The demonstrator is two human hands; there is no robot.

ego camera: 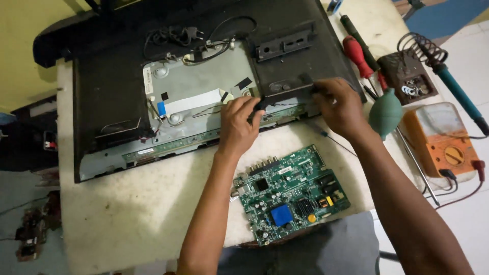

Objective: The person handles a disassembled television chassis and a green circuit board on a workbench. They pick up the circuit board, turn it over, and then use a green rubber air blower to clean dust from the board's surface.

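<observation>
Green circuit board [291, 196] lying nearest on the tabletop [142, 203]; beyond it, left hand [239, 125] and right hand [338, 104] are pinching, apparently, the opened television's [112, 102] lower edge, running left-right between them.

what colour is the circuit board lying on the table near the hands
Green, with a blue square part on it; the circuit board shows best in the head view.

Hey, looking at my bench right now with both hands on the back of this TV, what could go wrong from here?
The green circuit board hangs over the table edge near your lap; a nudge from an arm might drop it. Your left hand and right hand work at the open TV back near the white ribbon cable, which could snag or tear. The screwdrivers and orange meter crowd your right elbow and may get knocked.
</observation>
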